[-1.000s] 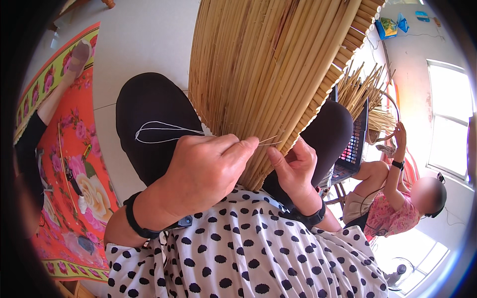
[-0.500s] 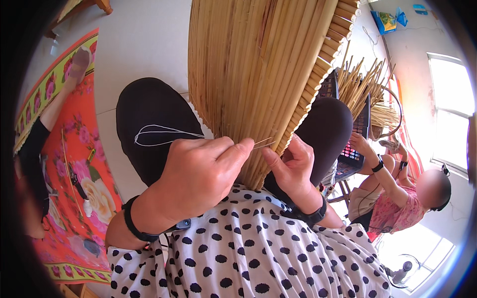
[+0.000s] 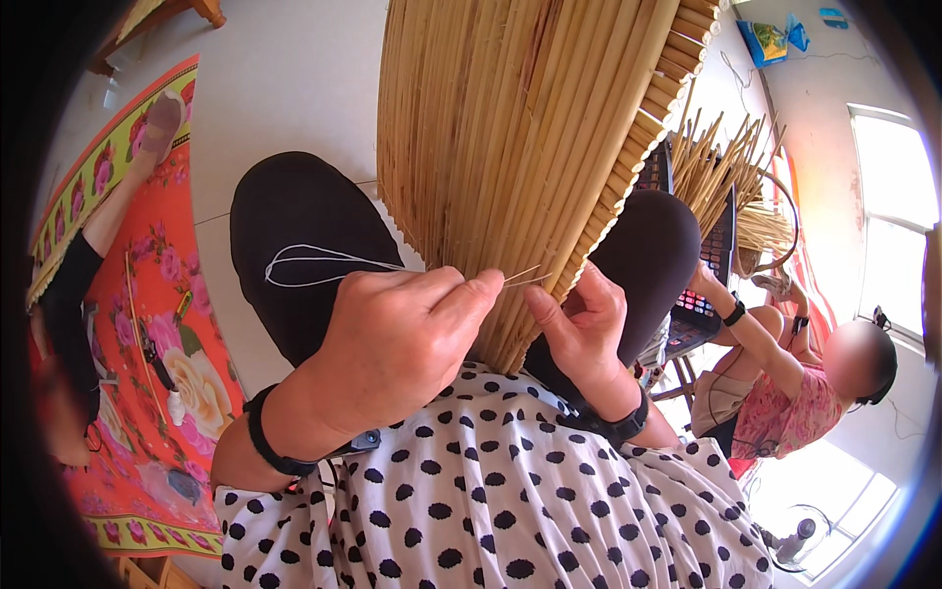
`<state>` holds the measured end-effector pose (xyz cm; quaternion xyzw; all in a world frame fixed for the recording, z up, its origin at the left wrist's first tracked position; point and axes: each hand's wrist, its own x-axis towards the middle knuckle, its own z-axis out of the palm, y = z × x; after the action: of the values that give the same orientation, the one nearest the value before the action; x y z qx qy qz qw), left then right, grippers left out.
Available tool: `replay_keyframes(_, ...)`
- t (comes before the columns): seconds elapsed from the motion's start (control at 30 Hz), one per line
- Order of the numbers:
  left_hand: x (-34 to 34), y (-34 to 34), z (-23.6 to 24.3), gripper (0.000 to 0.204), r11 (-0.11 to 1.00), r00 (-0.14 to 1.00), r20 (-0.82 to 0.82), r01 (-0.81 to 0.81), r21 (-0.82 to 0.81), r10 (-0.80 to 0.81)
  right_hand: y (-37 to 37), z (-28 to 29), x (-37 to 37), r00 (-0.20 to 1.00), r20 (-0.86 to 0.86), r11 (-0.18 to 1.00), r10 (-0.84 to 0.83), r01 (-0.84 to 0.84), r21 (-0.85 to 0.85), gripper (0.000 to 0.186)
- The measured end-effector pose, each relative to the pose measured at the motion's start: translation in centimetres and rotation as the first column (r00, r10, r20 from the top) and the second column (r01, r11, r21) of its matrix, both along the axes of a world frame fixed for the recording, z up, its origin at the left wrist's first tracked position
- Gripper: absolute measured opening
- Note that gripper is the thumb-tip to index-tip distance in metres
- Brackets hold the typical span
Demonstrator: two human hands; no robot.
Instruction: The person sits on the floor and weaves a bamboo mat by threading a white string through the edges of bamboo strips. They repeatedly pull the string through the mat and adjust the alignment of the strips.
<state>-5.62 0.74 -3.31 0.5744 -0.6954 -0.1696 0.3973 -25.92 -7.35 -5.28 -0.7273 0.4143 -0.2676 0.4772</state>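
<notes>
A panel of straw-coloured reed stalks [image 3: 491,137] laid side by side stands over my lap, its cut ends forming a stepped edge on the right. Between thumb and forefinger my left hand [image 3: 392,334] pinches a thin needle [image 3: 522,276], which points right across the lower stalks. White thread [image 3: 304,249] trails from that hand in a loop over my left knee. My right hand [image 3: 586,324] grips the panel's lower right edge, thumb on the upper face and fingers partly hidden behind. The needle tip lies close to this thumb; I cannot tell whether it enters a stalk.
On the right, a co-worker [image 3: 785,393] sits beside black crates [image 3: 721,236] and a bundle of loose stalks [image 3: 721,172]. A red floral mat [image 3: 186,344] covers the floor at left, with another person's leg [image 3: 103,226] over it. Wooden furniture [image 3: 201,12] stands far left.
The panel has shifted slightly right, and my right hand with it. My left hand keeps its pinch on the needle. The co-worker's arm has moved a little.
</notes>
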Motion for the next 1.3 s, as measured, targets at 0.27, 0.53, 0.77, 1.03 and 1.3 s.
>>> replay_keyframes(0.27, -0.1, -0.2, -0.1, 0.030, 1.000, 1.000, -0.001, 0.005, 0.001, -0.005, -0.2, -0.3, 0.0, 1.000, 0.007, 0.999, 0.011, -0.010, -0.045, 0.023)
replay_keyframes(0.53, -0.1, -0.3, 0.0, 0.029, 1.000, 1.000, 0.008, -0.001, 0.000, 0.001, -0.4, -0.3, -0.1, 1.000, -0.016, 0.997, 0.017, -0.018, -0.079, 0.023)
replay_keyframes(0.77, -0.3, -0.5, 0.0, 0.027, 1.000, 1.000, 0.012, -0.004, -0.016, 0.005, -0.5, -0.2, -0.2, 1.000, 0.007, 0.998, 0.025, -0.025, -0.050, 0.023)
replay_keyframes(1.03, -0.2, -0.5, 0.1, 0.032, 0.999, 0.999, 0.049, 0.003, -0.036, -0.001, -0.5, -0.4, -0.2, 0.998, 0.022, 0.996, 0.062, -0.061, -0.059, 0.029)
replay_keyframes(1.3, 0.3, -0.1, 0.9, 0.032, 1.000, 0.996, 0.094, -0.006, -0.027, 0.008, -0.3, 0.4, 0.7, 0.991, -0.026, 0.979, 0.134, -0.136, -0.155, 0.049)
